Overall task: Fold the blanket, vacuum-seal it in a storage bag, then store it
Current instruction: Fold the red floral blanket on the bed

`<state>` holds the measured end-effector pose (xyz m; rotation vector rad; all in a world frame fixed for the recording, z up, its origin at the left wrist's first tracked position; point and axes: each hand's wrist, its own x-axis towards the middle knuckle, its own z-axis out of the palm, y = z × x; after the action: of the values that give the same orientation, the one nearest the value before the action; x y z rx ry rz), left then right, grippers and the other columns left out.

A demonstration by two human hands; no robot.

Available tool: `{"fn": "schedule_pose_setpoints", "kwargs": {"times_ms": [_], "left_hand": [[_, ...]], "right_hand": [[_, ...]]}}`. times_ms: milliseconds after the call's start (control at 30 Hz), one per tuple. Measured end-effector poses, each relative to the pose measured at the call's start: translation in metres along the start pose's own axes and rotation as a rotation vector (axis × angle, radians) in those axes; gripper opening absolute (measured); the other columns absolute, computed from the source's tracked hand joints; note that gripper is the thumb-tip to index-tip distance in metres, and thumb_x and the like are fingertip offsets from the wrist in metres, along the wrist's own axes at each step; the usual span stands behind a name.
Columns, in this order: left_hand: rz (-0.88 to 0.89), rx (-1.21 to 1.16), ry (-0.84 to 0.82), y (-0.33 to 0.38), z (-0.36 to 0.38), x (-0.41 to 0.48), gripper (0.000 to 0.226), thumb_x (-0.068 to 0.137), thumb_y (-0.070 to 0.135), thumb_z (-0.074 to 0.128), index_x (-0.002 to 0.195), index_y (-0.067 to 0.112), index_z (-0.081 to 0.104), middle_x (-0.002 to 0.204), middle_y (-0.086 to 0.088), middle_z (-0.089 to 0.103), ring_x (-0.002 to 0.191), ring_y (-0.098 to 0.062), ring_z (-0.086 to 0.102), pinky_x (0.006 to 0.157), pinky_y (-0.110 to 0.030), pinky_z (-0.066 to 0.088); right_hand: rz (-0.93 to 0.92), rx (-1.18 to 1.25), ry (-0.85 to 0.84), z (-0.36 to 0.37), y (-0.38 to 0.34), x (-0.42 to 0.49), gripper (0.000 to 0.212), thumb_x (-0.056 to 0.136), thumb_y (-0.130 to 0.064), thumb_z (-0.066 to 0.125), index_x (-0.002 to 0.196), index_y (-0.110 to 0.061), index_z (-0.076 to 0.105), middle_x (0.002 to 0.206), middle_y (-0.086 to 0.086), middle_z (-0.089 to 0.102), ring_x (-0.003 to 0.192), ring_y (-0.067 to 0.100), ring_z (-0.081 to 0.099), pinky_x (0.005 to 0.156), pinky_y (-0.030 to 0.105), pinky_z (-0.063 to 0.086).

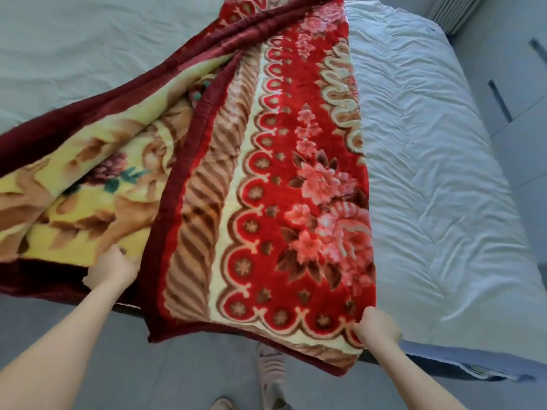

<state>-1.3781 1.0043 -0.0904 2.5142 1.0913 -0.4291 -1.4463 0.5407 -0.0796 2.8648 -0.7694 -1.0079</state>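
I was only partway through the folding: the blanket lay across the bed, one red panel turned over its yellow side, my left hand and right hand gripping its near edge, no bag in view.

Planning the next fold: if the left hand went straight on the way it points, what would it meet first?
The blanket: the left hand holds it at the edge, and would likely slide under the red folded layer.

text: none legible | labels: none | blanket: floral pattern only, no lettering
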Motion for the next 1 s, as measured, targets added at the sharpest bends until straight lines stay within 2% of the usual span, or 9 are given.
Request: {"fn": "schedule_pose_setpoints", "kwargs": {"times_ms": [67,200,300,400,600,700,800,900,1000], "left_hand": [[0.018,0.001,0.026,-0.004,-0.010,-0.001,0.037,0.093,0.035,0.053,0.121,0.011,0.051,0.110,-0.016,0.062,0.101,-0.038,0.057,0.087,-0.046,0.047],[0.045,-0.068,0.089,-0.006,-0.045,0.007,0.036,0.093,0.037,0.052,0.115,0.008,0.053,0.099,-0.016,0.062,0.088,-0.037,0.060,0.074,-0.043,0.051],[0.051,-0.091,0.118,0.001,-0.071,0.023,0.037,0.094,0.036,0.050,0.116,0.006,0.054,0.102,-0.015,0.062,0.087,-0.034,0.059,0.064,-0.036,0.047],[0.046,-0.107,0.113,0.018,-0.088,0.041,0.038,0.096,0.034,0.048,0.116,0.003,0.055,0.105,-0.016,0.063,0.088,-0.033,0.059,0.065,-0.036,0.047],[0.050,-0.093,0.212,0.044,-0.114,0.094,0.032,0.095,0.033,0.051,0.111,0.006,0.058,0.082,-0.008,0.062,0.059,-0.019,0.054,0.046,-0.028,0.039],[0.006,-0.084,0.295,0.037,-0.123,0.126,0.032,0.093,0.032,0.053,0.108,0.005,0.061,0.087,-0.012,0.065,0.069,-0.024,0.056,0.053,-0.031,0.042],[-0.036,-0.063,0.355,0.011,-0.126,0.161,0.031,0.092,0.032,0.052,0.099,0.003,0.061,0.095,-0.017,0.064,0.086,-0.035,0.058,0.066,-0.039,0.048],[-0.118,-0.049,0.386,-0.021,-0.134,0.195,0.028,0.088,0.028,0.051,0.087,0.001,0.060,0.091,-0.024,0.061,0.082,-0.039,0.056,0.064,-0.038,0.044],[-0.220,-0.037,0.372,-0.048,-0.147,0.227,0.033,0.088,0.024,0.053,0.111,0.002,0.059,0.111,-0.028,0.057,0.102,-0.047,0.050,0.084,-0.049,0.046]], "right_hand": [[-0.105,-0.103,0.114,-0.026,-0.025,-0.007,0.014,0.093,-0.030,0.050,0.081,-0.022,0.048,0.091,-0.004,0.061,0.084,0.017,0.061,0.058,0.024,0.039],[-0.312,0.040,0.231,-0.079,-0.098,-0.009,0.030,0.090,-0.036,0.053,0.068,-0.019,0.042,0.078,-0.004,0.055,0.073,0.019,0.055,0.060,0.028,0.044],[-0.464,0.169,0.219,-0.120,-0.159,-0.012,0.023,0.090,-0.037,0.053,0.084,-0.016,0.056,0.086,-0.001,0.062,0.085,0.021,0.062,0.067,0.032,0.049],[-0.569,0.226,0.218,-0.157,-0.218,-0.008,0.024,0.091,-0.036,0.054,0.094,-0.013,0.061,0.092,-0.002,0.065,0.086,0.019,0.062,0.068,0.032,0.051],[-0.698,0.223,0.180,-0.205,-0.325,0.023,0.022,0.092,-0.026,0.049,0.106,-0.012,0.060,0.100,0.001,0.065,0.092,0.022,0.061,0.066,0.030,0.047],[-0.798,0.191,0.153,-0.220,-0.371,0.029,0.023,0.093,-0.030,0.049,0.108,-0.014,0.057,0.096,0.000,0.064,0.091,0.020,0.060,0.073,0.032,0.048],[-0.911,0.191,0.141,-0.223,-0.416,0.027,0.035,0.094,-0.036,0.049,0.122,-0.016,0.056,0.114,-0.001,0.064,0.107,0.019,0.057,0.085,0.031,0.046],[-0.991,0.161,0.138,-0.212,-0.459,0.019,0.036,0.096,-0.034,0.048,0.128,-0.016,0.053,0.114,0.000,0.063,0.107,0.018,0.057,0.082,0.028,0.045],[-1.050,0.123,0.118,-0.198,-0.502,0.010,0.037,0.096,-0.032,0.049,0.129,-0.015,0.051,0.112,0.002,0.063,0.102,0.020,0.059,0.077,0.030,0.046]]}}
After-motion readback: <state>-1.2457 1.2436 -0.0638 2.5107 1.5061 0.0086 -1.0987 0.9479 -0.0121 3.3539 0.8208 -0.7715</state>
